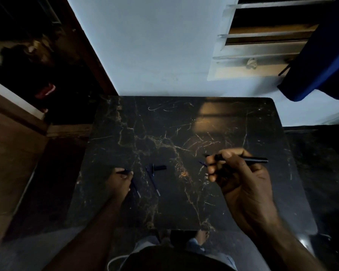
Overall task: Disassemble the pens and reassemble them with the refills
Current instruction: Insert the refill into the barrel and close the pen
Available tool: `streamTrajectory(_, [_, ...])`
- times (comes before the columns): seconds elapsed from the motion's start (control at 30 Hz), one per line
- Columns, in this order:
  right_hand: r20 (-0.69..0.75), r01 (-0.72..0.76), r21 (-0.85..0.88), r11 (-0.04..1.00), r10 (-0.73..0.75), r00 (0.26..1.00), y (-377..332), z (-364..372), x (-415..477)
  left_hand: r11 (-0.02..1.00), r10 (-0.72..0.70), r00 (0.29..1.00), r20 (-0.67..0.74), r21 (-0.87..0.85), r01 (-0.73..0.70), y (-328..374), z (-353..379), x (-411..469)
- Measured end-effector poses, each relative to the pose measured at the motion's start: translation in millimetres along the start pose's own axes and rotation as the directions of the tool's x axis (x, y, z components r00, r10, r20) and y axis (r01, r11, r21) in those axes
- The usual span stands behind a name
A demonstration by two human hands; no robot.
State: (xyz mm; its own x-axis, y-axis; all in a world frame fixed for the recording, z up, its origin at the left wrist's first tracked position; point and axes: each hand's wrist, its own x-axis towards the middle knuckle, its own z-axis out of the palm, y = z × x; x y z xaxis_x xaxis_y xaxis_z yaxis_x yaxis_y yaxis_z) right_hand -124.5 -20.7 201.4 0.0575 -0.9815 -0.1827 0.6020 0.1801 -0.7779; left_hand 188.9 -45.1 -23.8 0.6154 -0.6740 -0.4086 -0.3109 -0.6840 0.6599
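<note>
The person stands over a dark marble-patterned table (184,124) that fills the middle of the frame, working in dim light. At right of centre the right hand (241,178) is raised a little off the surface, its fingers curled closed around a black pen barrel (250,159) that lies crosswise in the grip, one end sticking out to the right past the knuckles. I would guess it is held that way to keep it steady while the next piece is fetched.

Toward lower left of centre, the left hand (119,182) reaches down onto the table, fingertips pinched narrowly on a small dark pen part (123,171); whether it is lifting or setting it down I cannot tell. Just right of that hand two thin refills (154,181) lie nearly parallel on the surface, and a short black cap-like piece (160,167) rests at the top of one. They seem laid out close together so each is within easy reach.
</note>
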Motion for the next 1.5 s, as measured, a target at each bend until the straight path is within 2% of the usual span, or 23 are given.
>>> streamTrajectory(0.1, [-0.001,0.003,0.003,1.0,-0.003,1.0,-0.4,-0.3,0.5,0.999,-0.014,1.0,-0.011,0.028,0.014,2.9,-1.2,-0.7])
streamTrajectory(0.2, [-0.004,0.011,0.013,1.0,-0.011,1.0,-0.8,-0.6,1.8,0.981,0.087,0.995,-0.041,0.175,-0.079,6.9,4.6,-9.1])
streamTrajectory(0.37, [-0.002,0.008,0.023,1.0,-0.008,1.0,-0.5,-5.1,1.1,0.905,0.14,0.975,0.171,0.378,-0.196,21.4,32.8,-30.1])
streamTrajectory(0.57, [0.003,0.004,0.039,0.999,-0.004,1.0,-1.9,-6.0,1.9,0.803,0.068,0.962,0.264,0.557,-0.21,31.1,42.7,-33.7])
streamTrajectory(0.83, [-0.036,0.016,0.066,0.998,-0.014,0.999,-4.5,-18.8,0.4,0.798,-0.036,0.963,0.267,0.587,-0.133,32.9,38.8,-35.9])
streamTrajectory(0.93, [-0.03,0.012,0.068,0.998,-0.01,0.999,-4.9,-22.3,0.2,0.834,-0.097,0.955,0.279,0.546,-0.075,38.5,40.3,-36.7])
streamTrajectory(1.07, [-0.017,0.014,0.07,0.997,-0.012,1.0,-7.0,-24.5,1.1,0.871,-0.104,0.941,0.323,0.487,-0.071,48.0,40.5,-37.7])
streamTrajectory(1.2, [-0.013,0.024,0.057,0.998,-0.023,1.0,-10.2,-25.8,1.8,0.829,-0.071,0.953,0.295,0.548,-0.108,57.5,33.1,-43.4])
streamTrajectory(1.3, [-0.021,0.03,0.047,0.998,-0.029,0.999,-11.9,-31.3,1.6,0.906,0.008,0.968,0.252,0.407,-0.113,64.0,20.7,-50.6])
streamTrajectory(1.37, [-0.04,0.022,0.043,0.999,-0.021,0.999,-12.1,-34.4,1.3,0.989,0.042,0.975,0.216,0.131,-0.071,69.9,6.6,-62.4])
streamTrajectory(1.4, [-0.051,0.013,0.043,0.999,-0.01,0.999,-11.5,-34.9,1.2,0.997,0.063,0.981,0.184,-0.054,-0.054,75.3,-2.5,-71.8])
streamTrajectory(1.43, [-0.058,-0.001,0.04,0.999,0.004,0.998,-10.7,-34.9,0.7,0.969,0.112,0.983,0.144,-0.234,-0.076,81.6,-12.1,-82.8])
streamTrajectory(1.5, [-0.057,-0.042,0.035,0.999,0.044,0.997,-7.6,-31.0,0.5,0.839,0.224,0.969,0.099,-0.526,-0.14,101.2,-30.1,-109.0])
